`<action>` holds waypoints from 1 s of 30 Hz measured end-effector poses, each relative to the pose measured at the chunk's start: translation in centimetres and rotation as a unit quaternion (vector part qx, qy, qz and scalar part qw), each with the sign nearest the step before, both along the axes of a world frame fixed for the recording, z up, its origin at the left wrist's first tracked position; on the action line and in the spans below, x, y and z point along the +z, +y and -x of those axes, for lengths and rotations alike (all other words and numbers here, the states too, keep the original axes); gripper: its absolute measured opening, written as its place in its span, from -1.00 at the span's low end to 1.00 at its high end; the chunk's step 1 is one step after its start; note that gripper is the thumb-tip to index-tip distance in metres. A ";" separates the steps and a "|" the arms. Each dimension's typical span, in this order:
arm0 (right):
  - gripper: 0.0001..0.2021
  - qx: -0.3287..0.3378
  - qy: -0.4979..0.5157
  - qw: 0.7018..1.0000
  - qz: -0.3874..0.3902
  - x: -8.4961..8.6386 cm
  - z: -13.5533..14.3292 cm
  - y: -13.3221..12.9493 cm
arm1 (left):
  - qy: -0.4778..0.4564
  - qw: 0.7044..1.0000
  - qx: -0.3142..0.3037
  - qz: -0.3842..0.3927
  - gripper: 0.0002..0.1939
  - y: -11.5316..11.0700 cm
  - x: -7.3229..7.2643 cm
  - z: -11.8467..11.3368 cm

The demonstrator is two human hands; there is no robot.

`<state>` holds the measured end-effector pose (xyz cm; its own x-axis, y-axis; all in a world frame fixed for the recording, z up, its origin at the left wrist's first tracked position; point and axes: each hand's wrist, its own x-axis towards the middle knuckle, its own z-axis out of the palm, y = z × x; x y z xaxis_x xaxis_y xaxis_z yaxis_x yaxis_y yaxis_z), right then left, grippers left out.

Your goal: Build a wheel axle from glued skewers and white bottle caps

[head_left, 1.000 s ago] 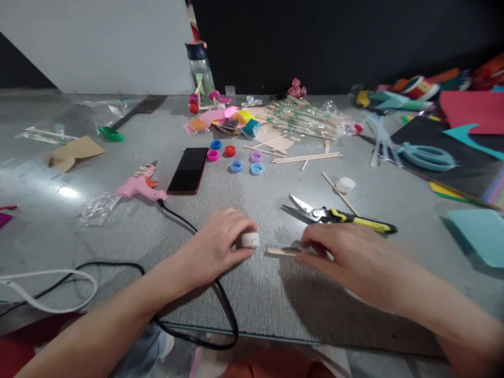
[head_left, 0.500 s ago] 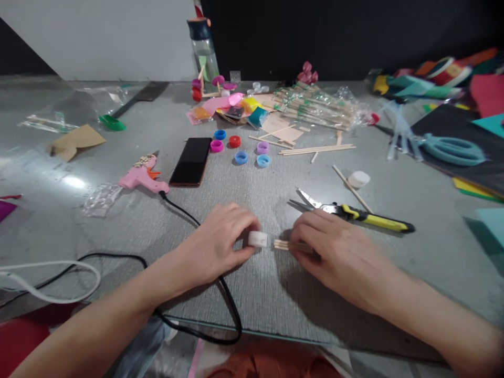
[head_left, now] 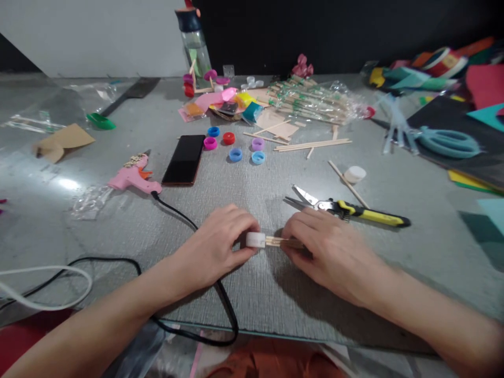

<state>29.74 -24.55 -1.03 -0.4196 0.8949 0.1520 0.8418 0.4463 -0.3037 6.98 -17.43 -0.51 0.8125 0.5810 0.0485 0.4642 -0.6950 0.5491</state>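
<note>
My left hand [head_left: 222,239] pinches a white bottle cap [head_left: 255,240] on its side between thumb and fingers, close to the table's front edge. Facing it, my right hand [head_left: 326,244] is closed around several short wooden sticks [head_left: 273,241]. The stick ends meet the cap's right side; whether they sit inside it I cannot tell. Most of their length is hidden under my right fingers. Just beyond that hand lie snips [head_left: 346,209] with yellow-and-black handles, blades apart. A second white cap [head_left: 355,174] and a loose stick [head_left: 348,184] rest behind the snips.
A pink glue gun [head_left: 136,177] lies left, its black cable [head_left: 177,209] running beneath my left arm. Near it are a phone [head_left: 184,160] and several coloured caps [head_left: 235,154]. Farther back are bagged sticks [head_left: 311,102] and a water bottle [head_left: 193,44]; blue scissors [head_left: 449,142] lie right.
My right hand has moved left with the sticks, closing the small gap to the white cap. My left hand keeps its pinch. The whole view has shifted slightly.
</note>
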 end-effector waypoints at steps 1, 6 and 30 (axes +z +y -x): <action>-0.89 -0.001 0.002 1.000 -0.002 0.0 0.0 0.0 | 0.001 1.000 -0.001 0.000 -0.92 0.0 0.0 0.0; -0.89 0.017 0.003 1.000 -0.020 0.2 0.0 -0.1 | 0.001 1.000 -0.006 -0.010 -0.88 0.0 0.0 -0.1; -0.85 0.060 0.026 0.997 -0.044 -0.6 0.2 0.0 | 0.007 1.000 -0.006 -0.016 -0.86 -0.5 -0.2 -0.3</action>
